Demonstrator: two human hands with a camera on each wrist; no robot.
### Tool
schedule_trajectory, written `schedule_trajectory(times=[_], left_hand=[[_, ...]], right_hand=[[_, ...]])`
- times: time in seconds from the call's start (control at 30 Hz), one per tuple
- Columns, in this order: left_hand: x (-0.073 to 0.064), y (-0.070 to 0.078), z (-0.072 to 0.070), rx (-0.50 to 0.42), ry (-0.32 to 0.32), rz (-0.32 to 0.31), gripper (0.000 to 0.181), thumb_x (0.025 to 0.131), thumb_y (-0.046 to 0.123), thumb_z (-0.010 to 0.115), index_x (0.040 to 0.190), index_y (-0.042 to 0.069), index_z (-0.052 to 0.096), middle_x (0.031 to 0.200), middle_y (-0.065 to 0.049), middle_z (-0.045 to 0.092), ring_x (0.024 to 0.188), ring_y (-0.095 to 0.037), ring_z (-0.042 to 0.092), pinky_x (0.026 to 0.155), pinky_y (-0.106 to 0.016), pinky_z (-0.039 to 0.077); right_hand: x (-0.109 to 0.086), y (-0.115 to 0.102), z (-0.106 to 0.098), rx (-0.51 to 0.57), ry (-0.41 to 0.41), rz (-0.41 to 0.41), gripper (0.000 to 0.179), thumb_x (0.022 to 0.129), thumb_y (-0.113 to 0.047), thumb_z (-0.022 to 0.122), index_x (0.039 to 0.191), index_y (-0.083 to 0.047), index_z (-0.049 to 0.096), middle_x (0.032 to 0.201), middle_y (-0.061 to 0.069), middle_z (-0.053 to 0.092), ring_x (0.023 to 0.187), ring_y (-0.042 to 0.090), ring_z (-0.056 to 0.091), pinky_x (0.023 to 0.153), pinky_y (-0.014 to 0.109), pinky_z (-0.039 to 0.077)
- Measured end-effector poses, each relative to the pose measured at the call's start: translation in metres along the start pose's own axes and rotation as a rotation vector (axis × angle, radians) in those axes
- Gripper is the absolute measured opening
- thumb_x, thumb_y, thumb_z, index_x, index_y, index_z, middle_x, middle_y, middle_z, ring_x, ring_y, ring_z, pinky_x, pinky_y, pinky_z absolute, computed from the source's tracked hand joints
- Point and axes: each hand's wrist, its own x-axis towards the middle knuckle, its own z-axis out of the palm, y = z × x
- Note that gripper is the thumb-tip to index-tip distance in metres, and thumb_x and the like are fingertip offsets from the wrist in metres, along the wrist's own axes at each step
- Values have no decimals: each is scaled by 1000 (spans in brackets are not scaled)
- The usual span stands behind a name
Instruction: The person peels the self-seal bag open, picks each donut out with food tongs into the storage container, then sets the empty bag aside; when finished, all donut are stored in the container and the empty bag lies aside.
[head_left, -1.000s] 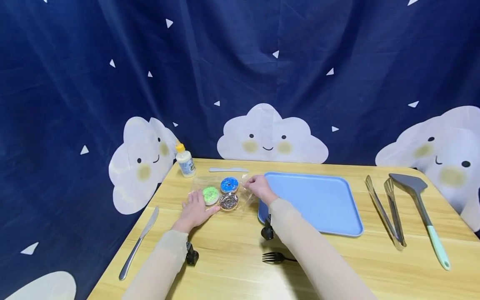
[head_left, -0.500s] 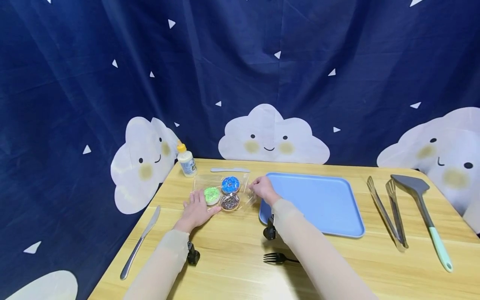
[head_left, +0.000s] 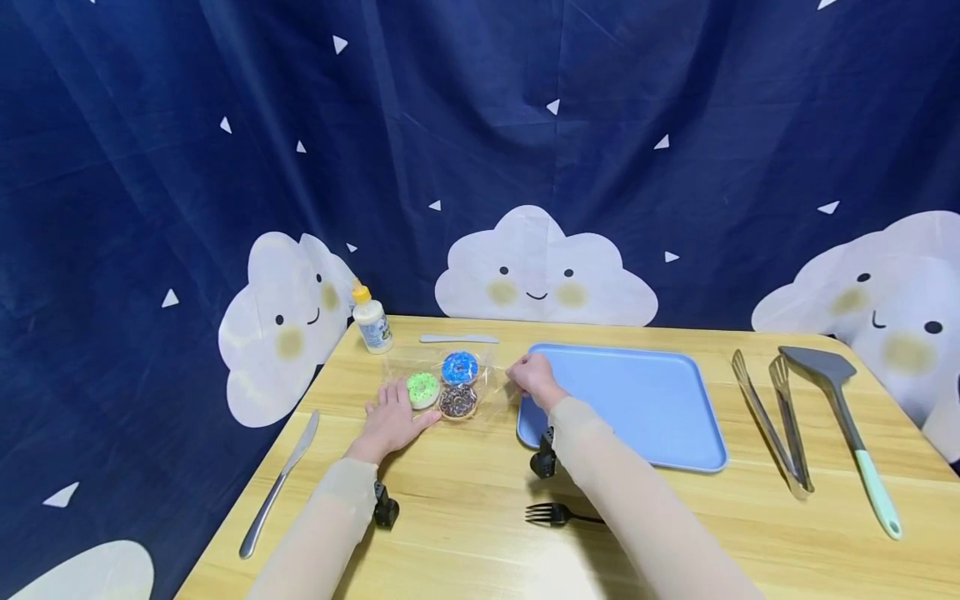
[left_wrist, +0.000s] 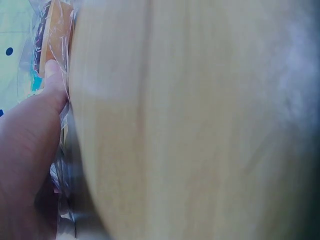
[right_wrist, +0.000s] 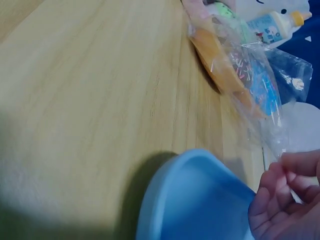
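Observation:
Three toy doughnuts lie in a clear plastic bag: a green one, a blue one and a dark brown one with sprinkles. My left hand rests at the bag's near left side, fingers extended beside the green doughnut. In the left wrist view its thumb touches the brown doughnut's side through the plastic. My right hand pinches the bag's right edge between thumb and fingers, over the left rim of a blue tray. The right wrist view shows this pinch at its right edge.
A white bottle with a yellow cap and a pale plastic knife are at the back. A metal knife lies left, a black fork in front. Metal tongs and a grey spatula lie right.
My right hand has moved slightly to the right, drawing the pinched bag edge with it. The left hand and the doughnuts stay in nearly the same place.

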Motion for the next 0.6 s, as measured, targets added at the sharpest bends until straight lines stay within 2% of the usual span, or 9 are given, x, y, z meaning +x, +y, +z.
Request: schedule_trajectory(times=[0.07,0.17,0.3,0.4,0.47,0.6], left_hand=[[0,0,0,3,-1,-4,108,79,74,44,143,-7,12,145,-32,17,134,-47,14,97,-71,15],[1,-1,0,2,-3,-12,108,79,74,44,143,-6,12,145,-32,16,134,-48,13,98,-72,13],[1,0,2,1,-31,-20,109,79,76,42,144,-6,10,146,-33,14,135,-47,10,98,-72,11],[1,0,3,7,-40,-22,110,78,77,40,144,-6,9,146,-32,12,135,-47,10,98,-71,11],[2,-1,3,8,-35,-25,110,78,77,40,144,-5,9,146,-32,13,135,-47,10,99,-71,11],[2,-2,1,-6,-37,-36,110,78,76,42,145,-5,9,147,-32,13,135,-47,9,99,-70,11]], right_hand=[[0,-2,1,-13,-14,-11,7,83,-4,63,85,2,65,65,10,57,54,16,49,48,25,42],[-1,-9,3,-18,-49,-55,13,84,-9,66,93,0,66,83,13,63,59,15,50,53,27,44],[-1,-20,6,-9,-87,-97,21,87,-14,63,100,2,65,96,15,63,68,22,53,63,36,48],[1,-26,9,-5,-93,-112,26,89,-19,61,101,5,64,94,15,62,74,28,55,69,41,48],[3,-28,11,-17,-78,-117,26,89,-21,61,95,5,64,87,14,61,72,29,54,66,40,47],[6,-31,18,-88,-13,-137,18,85,-17,66,79,0,64,72,6,57,62,19,48,55,30,42]])
